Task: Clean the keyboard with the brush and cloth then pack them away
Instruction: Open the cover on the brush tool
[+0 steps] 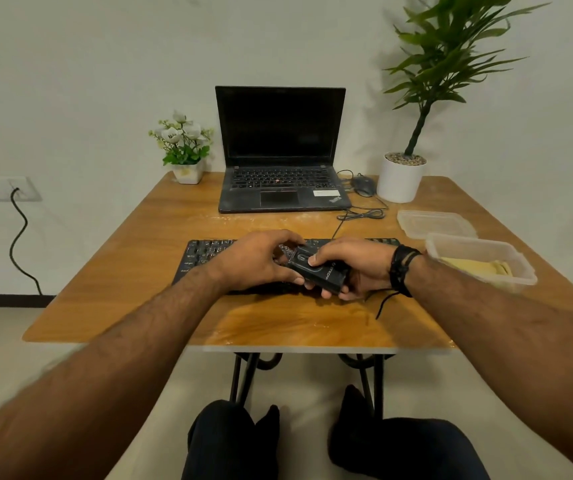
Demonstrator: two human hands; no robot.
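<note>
Two bare arms reach forward over the near edge of the table point(112, 282), and the hands meet above the black keyboard point(202, 254). The right hand point(354, 268) curls around a small black brush case point(319, 271), thumb on top, fingers under it. The left hand point(261, 261) pinches the case's far end with bent fingers. The keyboard lies across the middle of the table. By the right edge sits a clear box point(517, 268) with a yellow cloth point(479, 266) inside, its lid point(434, 223) just behind. At the far edge stand an open laptop point(280, 150), a mouse point(363, 186) and two potted plants point(401, 178).
</note>
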